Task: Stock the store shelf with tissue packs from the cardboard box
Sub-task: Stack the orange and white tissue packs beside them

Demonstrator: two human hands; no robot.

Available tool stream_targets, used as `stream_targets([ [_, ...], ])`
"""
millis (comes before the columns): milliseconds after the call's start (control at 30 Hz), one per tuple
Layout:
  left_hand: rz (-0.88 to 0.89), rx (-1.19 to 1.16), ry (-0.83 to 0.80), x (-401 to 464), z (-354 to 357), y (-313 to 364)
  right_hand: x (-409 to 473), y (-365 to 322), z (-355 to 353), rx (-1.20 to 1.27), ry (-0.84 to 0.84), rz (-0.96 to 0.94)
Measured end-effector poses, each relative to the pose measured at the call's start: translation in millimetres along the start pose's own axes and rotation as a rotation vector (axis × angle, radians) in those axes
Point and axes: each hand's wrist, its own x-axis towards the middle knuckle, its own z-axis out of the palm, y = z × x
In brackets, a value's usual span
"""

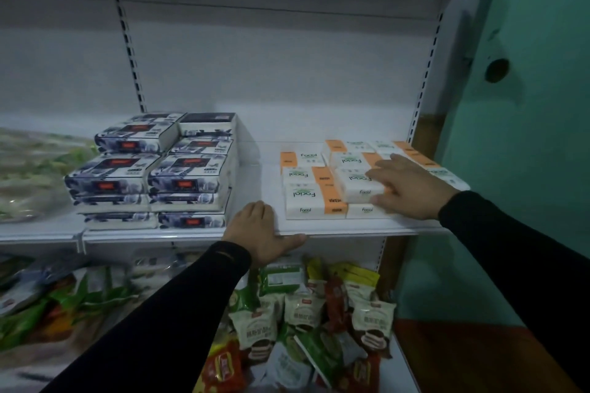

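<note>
Resting flat, your right hand [410, 187] presses the upper white-and-orange tissue pack [359, 188] on the shelf [335, 228]; your left hand [260, 230] (fingers relaxed, empty) braces the edge, farther away.

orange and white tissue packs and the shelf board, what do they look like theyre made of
orange and white tissue packs: seemingly soft plastic film wrap, printed, slight sheen, edges rounded; tissue inside cannot be seen.
shelf board: likely painted sheet metal, smooth white with a folded front lip, hung on slotted uprights.
</note>
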Motion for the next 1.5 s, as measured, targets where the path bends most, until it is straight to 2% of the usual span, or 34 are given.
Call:
stream_targets([
  [167, 0.015, 0.020, 0.009, 2.4, 0.4, -2.0, -13.1, -17.1, 4.3, 0.111, 0.147, -0.013],
  [367, 0.015, 0.020, 0.046, 2.4, 3.1, -1.5, -19.8, -30.6, 20.8, 0.069, 0.030, -0.026],
  [800, 0.013, 0.018, 0.067, 1.5, 4.9, -1.4, -13.0, -25.3, 17.8, 0.140, 0.029, 0.034],
  [967, -0.001, -0.017, 0.012, -2.1, -2.8, -0.5, -31.8, -35.1, 13.3, 0.222, 0.230, 0.026],
  [1067, -0.001, -0.072, -0.058, -10.9, -14.6, 1.8, -62.6, -51.3, 18.7, 0.293, 0.272, -0.016],
  [1200, 0.042, -0.351, 0.019, -58.4, -20.5, 6.5, -106.1, -71.6, 42.7, 0.355, 0.223, -0.059],
  [1333, 0.053, -0.517, 0.093, -130.4, -4.8, 4.1, -142.6, -105.1, 86.7, 0.444, 0.156, -0.050],
  [1433, 0.011, -0.527, 0.003, -175.4, 32.7, -2.3, -165.6, -133.8, 132.1, 0.516, 0.091, -0.091],
  [1500, -0.026, -0.544, -0.124, -198.7, 67.0, -8.8, -177.6, -152.2, 165.3, 0.549, -0.017, -0.076],
])
